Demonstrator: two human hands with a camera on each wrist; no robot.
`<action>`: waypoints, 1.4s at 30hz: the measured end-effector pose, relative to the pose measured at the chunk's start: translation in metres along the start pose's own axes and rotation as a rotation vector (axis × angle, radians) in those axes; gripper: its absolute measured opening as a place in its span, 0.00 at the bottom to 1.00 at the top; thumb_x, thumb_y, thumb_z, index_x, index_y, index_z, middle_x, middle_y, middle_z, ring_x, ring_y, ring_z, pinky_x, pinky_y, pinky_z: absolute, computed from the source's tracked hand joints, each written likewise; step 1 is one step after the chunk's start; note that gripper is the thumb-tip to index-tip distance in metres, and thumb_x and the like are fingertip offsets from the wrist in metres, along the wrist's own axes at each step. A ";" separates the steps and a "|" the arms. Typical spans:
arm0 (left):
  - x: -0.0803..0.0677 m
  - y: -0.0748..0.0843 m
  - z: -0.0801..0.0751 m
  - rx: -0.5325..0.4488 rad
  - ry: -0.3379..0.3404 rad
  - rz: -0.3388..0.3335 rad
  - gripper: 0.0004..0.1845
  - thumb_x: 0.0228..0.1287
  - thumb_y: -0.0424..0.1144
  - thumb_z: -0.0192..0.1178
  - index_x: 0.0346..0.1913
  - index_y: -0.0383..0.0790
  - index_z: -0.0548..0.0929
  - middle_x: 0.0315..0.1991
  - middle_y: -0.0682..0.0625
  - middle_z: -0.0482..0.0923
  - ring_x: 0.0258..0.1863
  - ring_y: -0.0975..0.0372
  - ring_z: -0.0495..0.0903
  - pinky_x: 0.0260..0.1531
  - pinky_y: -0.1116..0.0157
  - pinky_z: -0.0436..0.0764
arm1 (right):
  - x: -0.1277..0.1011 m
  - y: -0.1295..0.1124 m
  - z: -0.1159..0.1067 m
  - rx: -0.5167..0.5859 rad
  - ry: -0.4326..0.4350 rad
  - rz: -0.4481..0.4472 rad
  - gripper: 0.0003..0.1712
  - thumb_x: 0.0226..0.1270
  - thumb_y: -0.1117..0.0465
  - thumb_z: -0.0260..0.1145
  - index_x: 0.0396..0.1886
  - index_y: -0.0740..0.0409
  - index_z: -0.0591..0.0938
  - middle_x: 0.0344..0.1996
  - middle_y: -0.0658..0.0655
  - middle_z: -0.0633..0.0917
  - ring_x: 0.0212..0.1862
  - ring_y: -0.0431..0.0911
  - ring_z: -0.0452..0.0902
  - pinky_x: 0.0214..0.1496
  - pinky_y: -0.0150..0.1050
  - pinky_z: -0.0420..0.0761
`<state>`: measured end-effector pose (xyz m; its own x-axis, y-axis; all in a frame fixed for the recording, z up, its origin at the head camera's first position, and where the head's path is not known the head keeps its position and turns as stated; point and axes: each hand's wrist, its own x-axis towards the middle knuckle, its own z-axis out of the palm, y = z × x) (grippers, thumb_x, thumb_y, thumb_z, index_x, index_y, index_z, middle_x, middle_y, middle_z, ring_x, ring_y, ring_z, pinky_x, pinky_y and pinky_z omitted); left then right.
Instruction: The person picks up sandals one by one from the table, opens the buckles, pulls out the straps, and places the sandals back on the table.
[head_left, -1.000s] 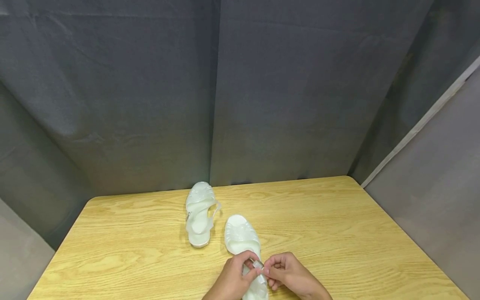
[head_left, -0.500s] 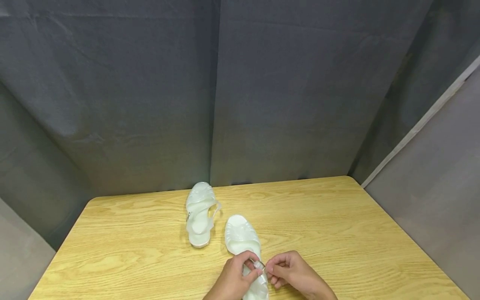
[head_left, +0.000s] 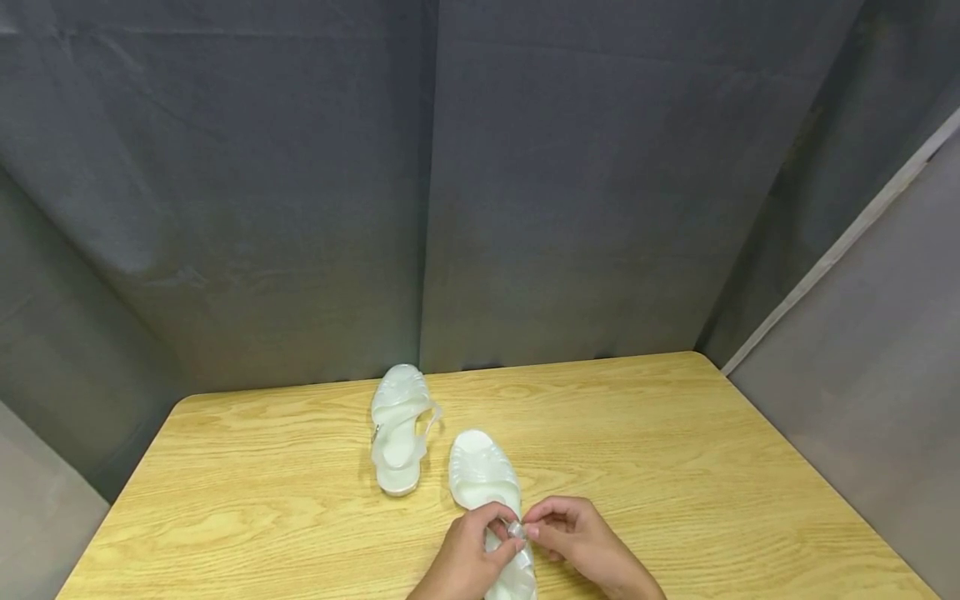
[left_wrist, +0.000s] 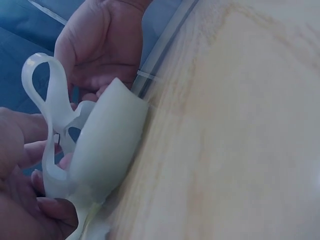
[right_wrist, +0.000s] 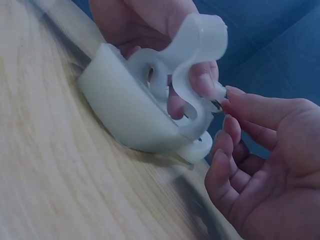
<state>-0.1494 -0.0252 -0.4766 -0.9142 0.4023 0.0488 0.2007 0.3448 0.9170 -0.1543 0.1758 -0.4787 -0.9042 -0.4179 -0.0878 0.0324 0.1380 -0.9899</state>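
Observation:
Two translucent white jelly sandals lie on the wooden table (head_left: 675, 467). The far sandal (head_left: 397, 433) lies untouched near the back edge. The near sandal (head_left: 482, 477) points away from me, and both hands work at its heel. My left hand (head_left: 480, 546) pinches the ankle strap (right_wrist: 196, 44) and holds it up in a loop above the heel (left_wrist: 107, 150). My right hand (head_left: 562, 529) meets it from the right, thumb and forefinger pinching the small buckle (right_wrist: 216, 104) at the strap's end. The heel end of the sandal lies at the table's front edge.
Dark grey cloth hangs behind the table and along both sides. A pale panel edge (head_left: 840, 250) runs diagonally on the right. Bare tabletop stretches left and right of the sandals.
My right hand has shifted slightly left and its fingertips have closed in on the buckle. The left hand and both sandals have stayed in place.

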 end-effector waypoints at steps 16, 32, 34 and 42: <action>-0.001 0.002 0.003 -0.012 0.062 0.028 0.11 0.56 0.45 0.67 0.39 0.45 0.80 0.30 0.57 0.74 0.26 0.70 0.67 0.26 0.73 0.69 | 0.004 0.001 0.011 -0.034 0.049 -0.043 0.15 0.64 0.59 0.64 0.39 0.69 0.79 0.24 0.46 0.76 0.22 0.33 0.65 0.24 0.26 0.68; 0.000 0.001 0.005 0.072 0.101 0.046 0.10 0.54 0.40 0.69 0.38 0.46 0.81 0.29 0.59 0.72 0.29 0.70 0.68 0.31 0.72 0.69 | 0.006 -0.003 0.021 -0.059 0.106 -0.006 0.17 0.64 0.56 0.63 0.37 0.69 0.78 0.31 0.52 0.79 0.28 0.36 0.69 0.33 0.28 0.71; 0.000 0.001 0.005 0.082 0.109 0.049 0.10 0.53 0.39 0.69 0.38 0.46 0.81 0.29 0.59 0.72 0.29 0.70 0.68 0.31 0.72 0.70 | 0.006 -0.003 0.022 -0.064 0.117 -0.012 0.16 0.65 0.57 0.63 0.37 0.69 0.78 0.31 0.52 0.79 0.29 0.36 0.70 0.34 0.28 0.72; 0.000 0.000 0.008 0.129 0.140 0.055 0.10 0.51 0.38 0.70 0.36 0.48 0.81 0.29 0.59 0.69 0.29 0.69 0.67 0.32 0.71 0.68 | 0.008 -0.006 0.025 -0.033 0.138 -0.039 0.15 0.66 0.60 0.62 0.36 0.73 0.77 0.27 0.49 0.78 0.24 0.34 0.66 0.25 0.25 0.68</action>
<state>-0.1466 -0.0186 -0.4794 -0.9389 0.3046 0.1602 0.2868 0.4351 0.8535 -0.1513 0.1492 -0.4760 -0.9544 -0.2970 -0.0306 -0.0164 0.1545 -0.9879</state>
